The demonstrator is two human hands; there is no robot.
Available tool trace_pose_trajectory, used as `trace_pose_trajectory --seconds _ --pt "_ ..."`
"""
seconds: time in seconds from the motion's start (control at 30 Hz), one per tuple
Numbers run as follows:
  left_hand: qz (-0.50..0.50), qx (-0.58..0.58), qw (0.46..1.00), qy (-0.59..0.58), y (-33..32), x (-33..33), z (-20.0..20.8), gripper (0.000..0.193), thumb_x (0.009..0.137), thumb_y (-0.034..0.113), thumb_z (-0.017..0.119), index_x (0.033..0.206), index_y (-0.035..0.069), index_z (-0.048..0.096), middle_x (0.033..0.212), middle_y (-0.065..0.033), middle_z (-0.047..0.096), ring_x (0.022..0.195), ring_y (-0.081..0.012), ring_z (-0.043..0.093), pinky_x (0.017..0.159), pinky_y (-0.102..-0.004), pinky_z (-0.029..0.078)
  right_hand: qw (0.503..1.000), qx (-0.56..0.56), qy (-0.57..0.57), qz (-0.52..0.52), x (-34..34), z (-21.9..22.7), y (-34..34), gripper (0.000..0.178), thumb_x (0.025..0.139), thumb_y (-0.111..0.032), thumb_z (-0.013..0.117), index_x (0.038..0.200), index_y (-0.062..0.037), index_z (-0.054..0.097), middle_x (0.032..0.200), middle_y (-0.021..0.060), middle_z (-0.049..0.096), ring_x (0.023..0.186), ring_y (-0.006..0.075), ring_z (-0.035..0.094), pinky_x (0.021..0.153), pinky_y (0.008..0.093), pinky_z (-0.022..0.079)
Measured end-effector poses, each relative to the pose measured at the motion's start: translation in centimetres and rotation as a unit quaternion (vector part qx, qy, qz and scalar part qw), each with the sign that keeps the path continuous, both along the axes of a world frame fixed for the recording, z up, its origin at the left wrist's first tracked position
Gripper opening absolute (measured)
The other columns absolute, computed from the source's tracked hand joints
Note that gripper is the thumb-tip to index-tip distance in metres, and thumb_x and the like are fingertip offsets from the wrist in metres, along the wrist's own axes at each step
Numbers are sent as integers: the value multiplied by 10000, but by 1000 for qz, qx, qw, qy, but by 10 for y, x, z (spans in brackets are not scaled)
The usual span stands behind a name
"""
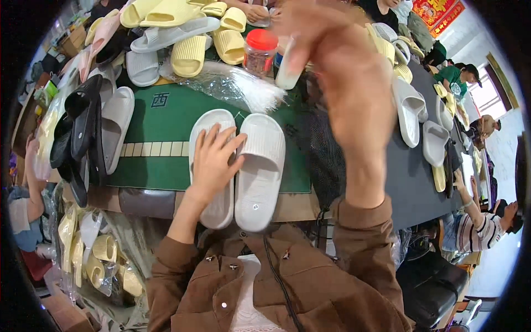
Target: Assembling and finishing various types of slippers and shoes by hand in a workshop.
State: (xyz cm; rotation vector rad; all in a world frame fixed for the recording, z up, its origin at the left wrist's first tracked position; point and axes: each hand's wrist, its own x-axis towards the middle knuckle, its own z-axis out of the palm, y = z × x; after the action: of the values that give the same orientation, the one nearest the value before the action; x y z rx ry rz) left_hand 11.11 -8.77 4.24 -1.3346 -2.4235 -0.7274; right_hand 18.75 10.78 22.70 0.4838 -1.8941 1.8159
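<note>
A pair of light grey slippers lies side by side in front of me, the left slipper (217, 202) and the right slipper (258, 191). A thin clear loop (239, 117) shows between their toe ends. My left hand (213, 157) rests on the left slipper's strap, fingers spread, with the thumb reaching to the right slipper. Raised high above the table, my right hand (348, 72) is smeared by motion. Beside its fingers is a white piece (287, 66); whether the hand holds it I cannot make out. Beyond the slippers lies a bundle of thin white strands (260, 95) in clear plastic.
A red-lidded jar (260, 52) stands past the green mat (160, 113). Yellow slippers (188, 55) are heaped at the back, black slippers (83, 119) at left, and white slippers (409, 108) at right. Bagged slippers (102, 249) hang low left. Other people work around the table.
</note>
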Motion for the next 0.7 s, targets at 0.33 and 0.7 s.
trace_pose_trajectory --seconds 0.33,0.7 --pt "118 -1 993 4 7 38 -4 452 785 167 664 1225 165 559 1256 -77 529 1246 -350 415 1052 -535 261 948 -243 168 -121 -40 -37 19 218 883 -47 470 1090 -15 532 962 89 607 916 201 599 872 327 488" --pt "126 24 991 48 35 53 -1 402 795 139 640 1178 60 548 1171 -120 527 1187 -431 432 995 -636 248 881 -379 -226 -168 -68 -218 41 471 859 82 490 1300 130 330 1282 235 423 1092 293 567 941 314 478"
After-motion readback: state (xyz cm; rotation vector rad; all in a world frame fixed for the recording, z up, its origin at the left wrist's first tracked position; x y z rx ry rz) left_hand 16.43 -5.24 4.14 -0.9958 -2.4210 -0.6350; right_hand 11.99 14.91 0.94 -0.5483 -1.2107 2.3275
